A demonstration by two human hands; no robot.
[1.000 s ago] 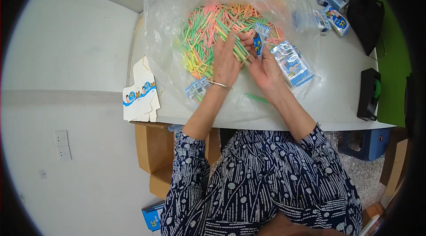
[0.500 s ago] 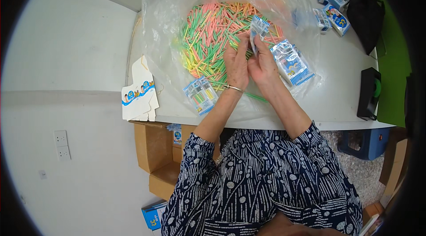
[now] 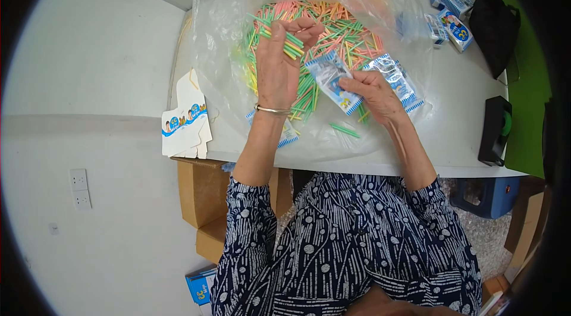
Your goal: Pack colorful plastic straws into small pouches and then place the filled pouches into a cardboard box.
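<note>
The left hand (image 3: 279, 69) is closed around a small bundle of sticks (image 3: 284, 41), green, yellow and orange. The bundle's long axis runs from about ten o'clock to four o'clock, and its ends poke out past the thumb and curled fingers. From this hand the packet (image 3: 333, 83) lies at about four o'clock, near but apart, with a gap of loose sticks between them.

The right hand (image 3: 375, 97) pinches that packet, a clear sachet with blue print, at its lower right edge. The packet's long axis slants from ten o'clock, at its far end, to four o'clock, at the fingers, so its free end points up toward the bundle. The right hand is nearer the packet; the left is nearer the pile (image 3: 333, 30).

The pile lies at twelve o'clock from both hands, spread inside a clear plastic bag (image 3: 226, 13) on the white table (image 3: 452, 131). A second packet (image 3: 399, 78) lies just right of the right hand.
</note>
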